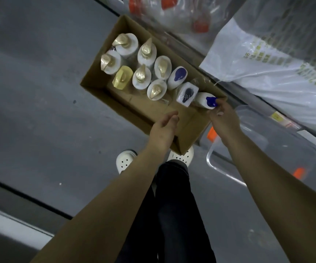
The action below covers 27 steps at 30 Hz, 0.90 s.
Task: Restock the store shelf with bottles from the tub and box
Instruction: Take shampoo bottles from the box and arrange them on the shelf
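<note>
Blue-capped bottle point(203, 99) stands at the near right corner of the box point(189, 133), its long axis roughly upright and, as far as the blur allows, tipped toward the right grip point(223, 118). That grip's fingers curl round the cap from the near side, while the left grip point(163, 130) hovers released over the box's near edge, farther from that bottle. The lift likely runs straight up along that axis to clear the wall; the box holds three blue-capped ones along its right side, six white bottles with gold pumps point(141, 76) and one yellow bottle point(122, 77), ten in all.
</note>
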Motion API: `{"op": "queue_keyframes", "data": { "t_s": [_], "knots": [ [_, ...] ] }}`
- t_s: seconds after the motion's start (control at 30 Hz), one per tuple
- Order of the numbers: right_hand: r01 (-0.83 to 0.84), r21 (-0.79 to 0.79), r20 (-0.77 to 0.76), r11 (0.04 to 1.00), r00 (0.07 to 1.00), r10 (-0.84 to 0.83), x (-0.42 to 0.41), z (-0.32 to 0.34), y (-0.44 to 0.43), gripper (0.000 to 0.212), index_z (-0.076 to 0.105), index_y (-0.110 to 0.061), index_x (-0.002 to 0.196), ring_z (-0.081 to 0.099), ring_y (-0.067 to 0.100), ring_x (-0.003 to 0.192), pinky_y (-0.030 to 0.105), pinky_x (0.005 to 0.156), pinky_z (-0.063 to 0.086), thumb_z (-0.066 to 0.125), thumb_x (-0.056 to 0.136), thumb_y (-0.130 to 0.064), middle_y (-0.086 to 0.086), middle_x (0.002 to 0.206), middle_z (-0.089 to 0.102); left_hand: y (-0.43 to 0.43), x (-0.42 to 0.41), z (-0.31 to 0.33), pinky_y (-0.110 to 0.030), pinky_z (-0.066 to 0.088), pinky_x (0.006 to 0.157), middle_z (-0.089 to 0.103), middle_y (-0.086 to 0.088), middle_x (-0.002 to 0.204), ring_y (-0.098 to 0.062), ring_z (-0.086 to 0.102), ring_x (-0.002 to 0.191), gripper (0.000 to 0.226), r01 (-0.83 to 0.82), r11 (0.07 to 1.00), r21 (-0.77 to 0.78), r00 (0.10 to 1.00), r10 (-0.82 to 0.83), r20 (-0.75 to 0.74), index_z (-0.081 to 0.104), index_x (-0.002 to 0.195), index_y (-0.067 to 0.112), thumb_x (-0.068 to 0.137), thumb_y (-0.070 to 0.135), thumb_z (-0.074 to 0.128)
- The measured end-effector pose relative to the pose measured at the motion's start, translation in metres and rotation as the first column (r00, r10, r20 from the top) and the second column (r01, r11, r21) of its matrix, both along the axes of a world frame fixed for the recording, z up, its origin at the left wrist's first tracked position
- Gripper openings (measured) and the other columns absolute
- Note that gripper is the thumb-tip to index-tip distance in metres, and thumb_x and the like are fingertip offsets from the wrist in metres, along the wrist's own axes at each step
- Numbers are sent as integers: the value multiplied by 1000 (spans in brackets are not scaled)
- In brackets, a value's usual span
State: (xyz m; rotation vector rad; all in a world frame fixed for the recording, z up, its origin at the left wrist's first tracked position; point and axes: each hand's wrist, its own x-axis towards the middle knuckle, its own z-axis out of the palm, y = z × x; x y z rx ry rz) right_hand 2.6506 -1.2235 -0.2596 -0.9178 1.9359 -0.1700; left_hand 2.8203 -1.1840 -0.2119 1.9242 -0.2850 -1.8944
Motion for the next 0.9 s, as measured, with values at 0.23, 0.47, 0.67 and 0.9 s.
{"op": "queue_keyframes", "data": {
  "t_s": [0.23,0.47,0.67,0.9],
  "knots": [
    [-388,35,-181,921,904,387,-13,-53,-15,60,36,-19,147,42,29,132,39,106,38,59,92,-17,11,151,31,8,-11,-47,-18,47,82,61,1,126,-13,58,110,28,-28,996,84,999,30,-13,59,125,23,100,29,49],
    [-537,92,-405,839,750,524,-15,-73,-28,41,49,-5,133,44,38,125,45,102,40,58,92,-4,21,142,40,13,-2,-74,-41,38,111,60,3,131,-17,52,124,16,52,994,99,998,-56,36,61,111,35,98,31,52],
    [-556,44,-378,830,760,529,-11,-54,-13,32,54,-6,125,43,43,120,46,96,42,56,93,-5,20,141,36,4,8,-70,-42,39,110,61,3,128,-17,53,122,20,86,994,60,994,-90,68,60,115,33,98,31,51],
    [-626,-44,-302,779,751,587,-19,27,-15,31,61,-8,118,50,38,113,42,95,44,64,88,-3,18,127,45,2,10,-48,-26,41,101,54,3,133,-15,51,124,45,310,948,-66,949,-305,83,50,138,23,95,18,60]
  ]
}}
